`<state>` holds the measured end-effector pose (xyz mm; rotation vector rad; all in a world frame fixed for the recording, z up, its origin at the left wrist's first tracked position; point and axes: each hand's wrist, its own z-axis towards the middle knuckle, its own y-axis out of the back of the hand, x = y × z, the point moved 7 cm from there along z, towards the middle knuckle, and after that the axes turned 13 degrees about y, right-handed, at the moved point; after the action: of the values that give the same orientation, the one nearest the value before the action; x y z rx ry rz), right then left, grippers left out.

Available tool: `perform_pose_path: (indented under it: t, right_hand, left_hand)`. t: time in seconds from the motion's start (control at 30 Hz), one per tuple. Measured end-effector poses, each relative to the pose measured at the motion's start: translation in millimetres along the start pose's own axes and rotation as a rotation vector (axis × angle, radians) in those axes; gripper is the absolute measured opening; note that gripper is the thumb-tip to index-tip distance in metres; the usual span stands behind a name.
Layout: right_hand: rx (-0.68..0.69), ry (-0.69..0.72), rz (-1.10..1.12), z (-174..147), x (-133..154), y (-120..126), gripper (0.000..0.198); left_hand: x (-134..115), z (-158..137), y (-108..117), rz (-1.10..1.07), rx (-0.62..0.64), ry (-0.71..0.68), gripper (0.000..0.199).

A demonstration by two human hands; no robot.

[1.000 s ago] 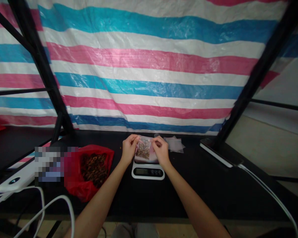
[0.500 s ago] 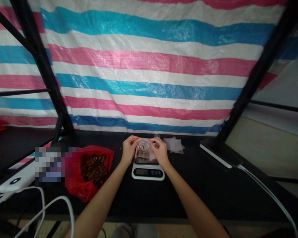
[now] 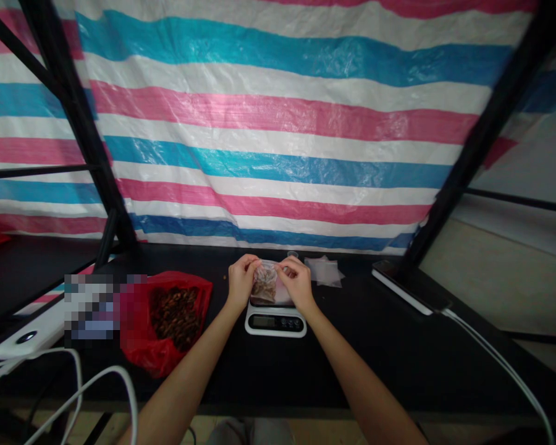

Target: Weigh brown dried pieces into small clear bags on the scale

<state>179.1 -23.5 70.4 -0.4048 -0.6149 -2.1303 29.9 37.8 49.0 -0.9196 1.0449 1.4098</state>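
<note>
Between my two hands is a small clear zip bag (image 3: 264, 289) with brown dried pieces in its lower part. My left hand (image 3: 242, 279) pinches the bag's top edge at the left corner. At the right corner, my right hand (image 3: 297, 279) pinches the same edge. The bag hangs over the pan of a white digital kitchen scale (image 3: 276, 330); whether it touches the pan I cannot tell. To the left, an open red plastic bag (image 3: 143, 355) holds many brown dried pieces (image 3: 178, 315).
Several flat clear bags (image 3: 324, 272) lie right of the scale, and a small clear cup (image 3: 293, 254) stands behind it. A black and white device (image 3: 410, 290) with white cables is at the right. A white power bank-like case (image 3: 32, 337) with cables lies left.
The small bag has sunk slightly and its lower part has shifted a little left and crumpled. Both hands keep their pinch on its top edge, almost in place.
</note>
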Motion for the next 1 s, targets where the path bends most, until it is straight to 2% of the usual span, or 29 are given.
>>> perform_pose_path:
  t: [0.1, 0.43, 0.73, 1.0]
  right_hand:
    - [0.003, 0.002, 0.003, 0, 0, -1, 0.014]
    - [0.032, -0.037, -0.075, -4, -4, -4, 0.017]
    - [0.027, 0.036, -0.085, -2, 5, -3, 0.013]
    - [0.022, 0.030, -0.073, -3, 4, -3, 0.010]
  left_hand:
    - [-7, -2, 0, 0.035, 0.010, -0.058, 0.016]
    - [-12, -6, -13, -0.004, 0.151, -0.096, 0.016]
    - [-14, -8, -12, 0.151, 0.121, -0.140, 0.016]
    - [-16, -10, -13, 0.215, 0.128, -0.160, 0.018]
